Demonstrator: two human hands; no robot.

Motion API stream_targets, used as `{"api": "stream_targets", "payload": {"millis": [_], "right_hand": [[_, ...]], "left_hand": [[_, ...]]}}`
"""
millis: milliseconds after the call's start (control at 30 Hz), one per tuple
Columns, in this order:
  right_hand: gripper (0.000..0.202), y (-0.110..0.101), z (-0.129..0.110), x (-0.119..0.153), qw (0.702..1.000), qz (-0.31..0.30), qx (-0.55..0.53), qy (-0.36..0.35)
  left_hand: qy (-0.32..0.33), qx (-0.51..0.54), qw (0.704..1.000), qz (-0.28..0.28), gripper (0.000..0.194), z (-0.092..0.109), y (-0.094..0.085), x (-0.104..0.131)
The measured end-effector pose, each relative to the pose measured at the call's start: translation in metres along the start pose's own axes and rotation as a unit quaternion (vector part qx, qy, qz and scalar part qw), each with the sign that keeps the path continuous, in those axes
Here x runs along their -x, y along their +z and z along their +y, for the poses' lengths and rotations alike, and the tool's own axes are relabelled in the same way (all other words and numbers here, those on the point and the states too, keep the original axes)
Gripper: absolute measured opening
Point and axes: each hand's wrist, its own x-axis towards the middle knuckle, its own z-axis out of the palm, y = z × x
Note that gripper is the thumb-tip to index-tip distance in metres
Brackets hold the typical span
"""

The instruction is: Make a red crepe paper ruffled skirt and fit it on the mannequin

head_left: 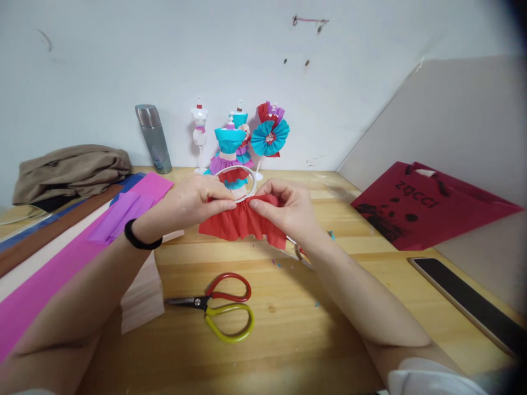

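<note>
Between my two hands is a strip of red crepe paper (242, 222), gathered into folds along its upper edge and hanging down over the table. My left hand (197, 197) is closed, its thumb and fingers pinching the paper's top edge. My right hand (286, 208) pinches the same edge a little to the right. A thin white ring (253, 184), which looks like a narrow tape roll, stands upright just above the paper, against my left fingers. Whether it is stuck to the paper I cannot tell. Scissors (200, 303) with red and yellow handles lie below my hands.
Small dress-form mannequins (229, 141) in crepe-paper outfits stand at the wall beside a grey flask (154, 140). Coloured paper sheets (53, 263) and brown cloth (74, 167) lie left. A red bag (428, 203) and a phone (461, 302) are right. Another roll (303, 257) is partly behind my forearm.
</note>
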Motion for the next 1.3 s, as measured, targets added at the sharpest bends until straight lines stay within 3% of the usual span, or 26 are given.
{"api": "stream_targets", "payload": {"millis": [400, 733, 867, 1000, 1300], "right_hand": [[0.022, -0.002, -0.003, -0.002, 0.999, -0.002, -0.015, 0.034], [0.033, -0.007, -0.002, -0.003, 0.985, -0.096, -0.067, 0.13], [0.03, -0.01, -0.002, -0.004, 0.992, -0.07, -0.046, 0.089], [0.025, -0.012, -0.007, -0.004, 0.995, -0.047, -0.045, 0.081], [0.011, -0.007, -0.007, -0.001, 0.998, -0.01, -0.029, 0.047]], "left_hand": [[0.027, 0.002, 0.999, -0.026, 0.032, 0.0, -0.002, 0.001], [0.111, 0.001, 0.99, -0.091, 0.035, 0.007, 0.001, -0.001], [0.076, 0.003, 0.996, -0.056, 0.024, -0.001, -0.002, 0.0], [0.016, 0.026, 0.999, -0.042, 0.026, -0.005, -0.006, 0.001], [0.0, 0.027, 0.999, -0.044, 0.029, -0.003, -0.006, 0.001]]}}
